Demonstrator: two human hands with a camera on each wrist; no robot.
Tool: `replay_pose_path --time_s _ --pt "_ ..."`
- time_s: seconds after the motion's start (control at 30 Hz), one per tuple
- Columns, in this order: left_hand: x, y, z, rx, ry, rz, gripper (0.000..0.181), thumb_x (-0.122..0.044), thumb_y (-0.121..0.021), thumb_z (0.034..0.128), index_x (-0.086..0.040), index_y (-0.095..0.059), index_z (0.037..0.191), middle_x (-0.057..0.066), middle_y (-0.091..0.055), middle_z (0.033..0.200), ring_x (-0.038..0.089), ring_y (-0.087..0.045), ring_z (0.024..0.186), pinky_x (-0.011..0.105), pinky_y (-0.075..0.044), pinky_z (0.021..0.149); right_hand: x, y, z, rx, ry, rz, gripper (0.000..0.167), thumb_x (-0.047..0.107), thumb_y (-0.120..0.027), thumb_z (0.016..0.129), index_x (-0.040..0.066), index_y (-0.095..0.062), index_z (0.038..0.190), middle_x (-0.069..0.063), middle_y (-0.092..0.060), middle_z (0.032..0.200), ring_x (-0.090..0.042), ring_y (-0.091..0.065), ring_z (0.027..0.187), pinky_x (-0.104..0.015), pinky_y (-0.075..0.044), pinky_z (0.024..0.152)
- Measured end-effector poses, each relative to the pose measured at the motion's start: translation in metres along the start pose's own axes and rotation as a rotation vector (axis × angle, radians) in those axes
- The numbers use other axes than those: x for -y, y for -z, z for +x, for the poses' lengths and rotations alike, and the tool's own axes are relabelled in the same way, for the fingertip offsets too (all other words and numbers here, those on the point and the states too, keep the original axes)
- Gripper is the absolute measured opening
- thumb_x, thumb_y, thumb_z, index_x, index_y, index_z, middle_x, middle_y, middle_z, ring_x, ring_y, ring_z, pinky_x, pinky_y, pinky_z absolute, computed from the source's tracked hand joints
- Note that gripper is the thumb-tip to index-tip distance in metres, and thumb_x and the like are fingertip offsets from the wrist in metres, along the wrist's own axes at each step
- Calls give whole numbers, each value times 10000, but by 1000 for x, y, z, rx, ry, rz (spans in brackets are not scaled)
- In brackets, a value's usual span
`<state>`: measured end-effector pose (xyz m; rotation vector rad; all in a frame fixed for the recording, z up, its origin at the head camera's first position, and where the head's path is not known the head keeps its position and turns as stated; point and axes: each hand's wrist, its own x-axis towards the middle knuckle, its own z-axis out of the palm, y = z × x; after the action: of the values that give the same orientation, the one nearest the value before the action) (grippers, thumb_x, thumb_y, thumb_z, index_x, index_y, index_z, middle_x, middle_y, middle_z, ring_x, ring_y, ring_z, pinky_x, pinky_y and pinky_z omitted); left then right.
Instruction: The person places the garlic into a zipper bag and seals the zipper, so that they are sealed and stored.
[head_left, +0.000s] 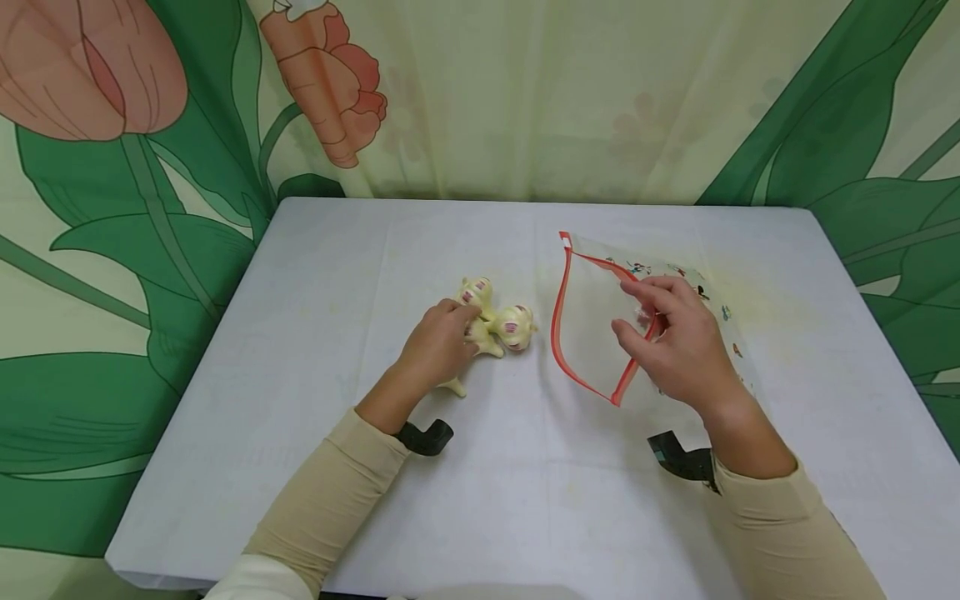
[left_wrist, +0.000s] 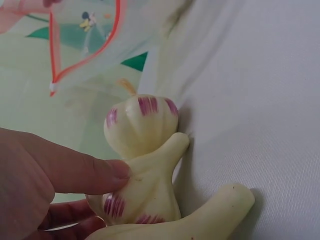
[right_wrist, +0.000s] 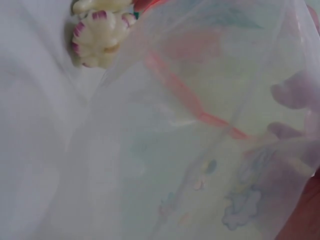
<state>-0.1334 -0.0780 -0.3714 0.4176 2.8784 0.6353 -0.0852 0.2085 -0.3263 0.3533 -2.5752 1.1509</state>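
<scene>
My left hand (head_left: pixel 438 343) pinches a pale garlic bulb (head_left: pixel 486 340) with purple streaks, thumb on its side in the left wrist view. Close against it sit two more garlic bulbs, one on the right (head_left: pixel 516 327) and one behind (head_left: pixel 476 292). Another thick garlic stem (left_wrist: pixel 222 210) lies nearest the left wrist camera, its bulb partly cut off. My right hand (head_left: pixel 678 342) holds a clear zip bag (head_left: pixel 592 325) with a red-orange rim, its mouth spread wide toward the garlic. Through the plastic, the right fingertips (right_wrist: pixel 292 92) look blurred; their exact grip is partly hidden.
A white cloth covers the table (head_left: pixel 480 500). Behind it hangs a curtain (head_left: pixel 570 100) with printed leaves and flowers. Small coloured figures are printed on the bag's side. Black camera mounts (head_left: pixel 426 437) sit on both wrists.
</scene>
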Motion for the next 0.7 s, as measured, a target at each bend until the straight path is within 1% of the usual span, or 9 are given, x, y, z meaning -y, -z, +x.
replay_pose_path --time_s 0.13,0.23,0.33,0.4,0.47,0.57,0.7 --pt "0 0 0 36 -22 15 518 -122 -726 896 -75 -578 1390 178 -531 1318 315 -533 1164 430 -476 940 0 -1 -1 8 -11 2 442 36 -755 861 -44 -642 1282 -141 -531 1176 -141 -449 840 -142 -377 685" --pt "-1 -3 -2 61 -71 58 518 -120 -733 887 -47 -580 1376 185 -514 1302 317 -525 1147 412 -488 914 0 -1 -1 12 -18 4 447 44 -754 865 -43 -638 1287 -141 -527 1183 -145 -448 843 -137 -378 684" --pt "-5 -5 -6 69 -110 107 474 -146 -760 878 -20 -618 1313 172 -513 1241 309 -522 1104 390 -495 880 0 -1 -1 12 -16 1 443 46 -753 865 -44 -639 1284 -141 -527 1180 -145 -447 836 -140 -377 681" --pt "-9 -5 -9 75 -113 112 449 -180 -791 868 -11 -644 1257 160 -507 1209 303 -519 1077 378 -498 864 0 -1 -1 10 -12 -3 439 41 -751 864 -45 -641 1280 -142 -530 1176 -144 -447 831 -146 -376 679" --pt "-12 -4 -12 90 -103 109 458 -228 -822 852 -12 -653 1219 152 -501 1209 300 -512 1087 372 -496 869 1 -1 -1 8 -8 -6 437 40 -751 862 -46 -643 1277 -145 -532 1176 -144 -447 830 -149 -376 679" --pt "-16 -1 -15 121 -101 100 500 -293 -845 830 -10 -645 1190 148 -507 1229 311 -505 1117 373 -494 892 1 -1 -1 8 -9 -5 439 41 -752 861 -46 -643 1277 -145 -534 1178 -142 -449 833 -145 -377 678" --pt "-18 1 -15 161 -107 64 527 -327 -851 817 -12 -633 1180 123 -565 1205 306 -529 1120 378 -482 925 1 -2 -1 8 -9 -4 435 38 -750 861 -44 -646 1275 -145 -535 1179 -136 -451 826 -149 -377 676"
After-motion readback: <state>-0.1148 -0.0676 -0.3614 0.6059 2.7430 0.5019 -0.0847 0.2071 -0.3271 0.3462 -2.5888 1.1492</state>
